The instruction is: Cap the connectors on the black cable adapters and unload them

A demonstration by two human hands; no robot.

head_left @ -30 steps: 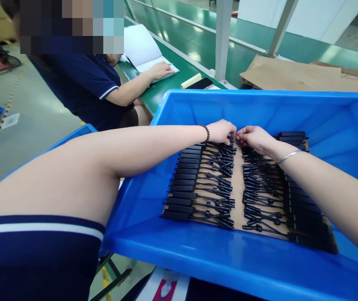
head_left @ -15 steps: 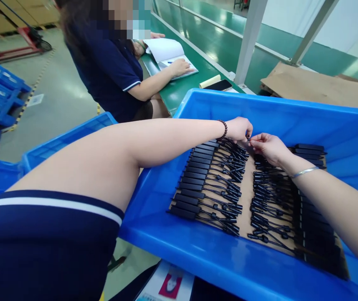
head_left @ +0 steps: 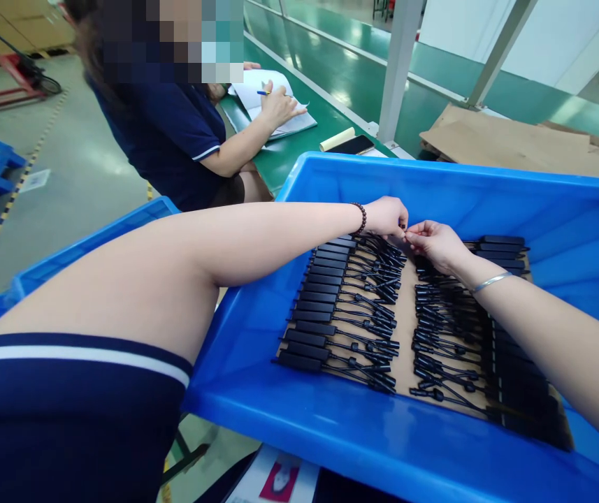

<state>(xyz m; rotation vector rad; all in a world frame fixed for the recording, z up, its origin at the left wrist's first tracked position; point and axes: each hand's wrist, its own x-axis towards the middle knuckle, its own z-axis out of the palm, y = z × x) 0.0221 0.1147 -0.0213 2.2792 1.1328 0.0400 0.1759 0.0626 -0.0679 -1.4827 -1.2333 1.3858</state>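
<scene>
My left hand [head_left: 386,216], with a dark bead bracelet at the wrist, reaches over the far part of a blue bin [head_left: 299,412]. Its fingers are closed in a pinch. My right hand [head_left: 438,246], wearing a silver bangle, pinches at almost the same spot, fingertips against the left ones. A small dark piece shows between them, too small to name. Below lie two rows of slim black modules with short cables: the left row [head_left: 320,290] and the right row [head_left: 527,391]. Their black cable connectors [head_left: 377,325] point toward the middle, over brown cardboard [head_left: 405,335].
A co-worker [head_left: 173,119] sits beyond the bin, holding a pen over an open notebook [head_left: 291,126] at a green table [head_left: 272,164]. A phone [head_left: 351,145] lies nearby. Flat cardboard [head_left: 530,143] is behind the bin. Another blue bin [head_left: 94,241] stands at the left.
The view has shifted slightly, so the bin sits a little further left. Both my hands stay pinched together. The co-worker's hand has lifted from the notebook with a pen.
</scene>
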